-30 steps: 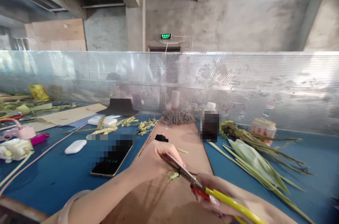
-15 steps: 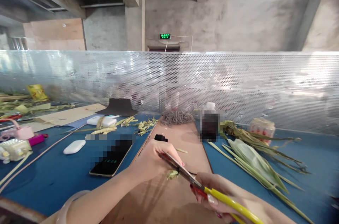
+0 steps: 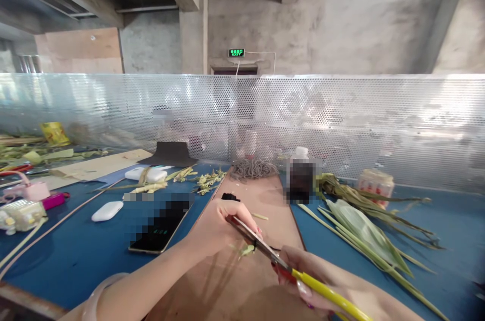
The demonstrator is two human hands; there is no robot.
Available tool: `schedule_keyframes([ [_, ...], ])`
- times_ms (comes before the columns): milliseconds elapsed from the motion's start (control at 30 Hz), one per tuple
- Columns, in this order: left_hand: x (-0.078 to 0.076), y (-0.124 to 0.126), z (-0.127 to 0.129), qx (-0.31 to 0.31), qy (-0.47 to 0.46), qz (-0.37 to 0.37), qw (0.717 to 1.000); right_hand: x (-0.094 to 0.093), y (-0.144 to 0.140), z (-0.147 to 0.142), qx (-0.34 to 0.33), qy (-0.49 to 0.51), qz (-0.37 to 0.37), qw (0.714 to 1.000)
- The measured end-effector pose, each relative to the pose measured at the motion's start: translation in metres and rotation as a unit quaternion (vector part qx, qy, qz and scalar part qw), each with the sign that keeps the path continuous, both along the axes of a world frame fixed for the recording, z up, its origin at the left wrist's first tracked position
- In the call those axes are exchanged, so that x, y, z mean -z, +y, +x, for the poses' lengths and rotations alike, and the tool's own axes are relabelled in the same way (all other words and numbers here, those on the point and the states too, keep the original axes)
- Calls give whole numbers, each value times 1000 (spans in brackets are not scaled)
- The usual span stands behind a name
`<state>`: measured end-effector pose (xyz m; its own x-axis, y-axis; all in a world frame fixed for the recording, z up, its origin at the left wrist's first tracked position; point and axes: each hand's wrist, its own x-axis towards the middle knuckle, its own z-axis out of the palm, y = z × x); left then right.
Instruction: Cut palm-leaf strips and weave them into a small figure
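My right hand [image 3: 322,285] grips yellow-and-red-handled scissors [image 3: 280,263] at the lower right, blades pointing up-left. The blades reach a small green leaf piece [image 3: 246,250] held under the fingers of my left hand [image 3: 220,232]. Both hands hover over a brown cardboard sheet [image 3: 246,285] lying on the blue table [image 3: 76,255]. The piece is mostly hidden by my left fingers.
A phone [image 3: 161,227] and a white case [image 3: 107,211] lie to the left. Long green leaves [image 3: 364,232] lie to the right, by a dark bottle [image 3: 301,177] and a small jar [image 3: 375,184]. A coil of cord [image 3: 253,168] sits before the perforated metal barrier [image 3: 341,119].
The scissor blades have shifted slightly and the green piece sits a bit lower. Both hands stay in nearly the same place.
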<state>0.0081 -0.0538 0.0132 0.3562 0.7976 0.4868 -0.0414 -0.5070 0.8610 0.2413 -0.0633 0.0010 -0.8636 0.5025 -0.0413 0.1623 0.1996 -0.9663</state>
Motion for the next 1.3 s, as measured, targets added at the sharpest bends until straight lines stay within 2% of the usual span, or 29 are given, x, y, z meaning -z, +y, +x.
schedule_keyframes([
  [467,-8,-3,2,-45,-4,-60,997,3,1,7,4,-1,-43,999],
  [600,-6,-2,2,-32,-7,-63,997,3,-1,8,9,-6,-35,999],
  [767,3,4,2,-4,-15,-45,999,2,-1,6,8,8,12,1000],
  [933,9,7,2,13,-15,-52,998,1,-2,4,5,-3,29,1000],
  [1300,0,-2,3,8,9,-50,999,6,1,5,10,-24,-24,999],
])
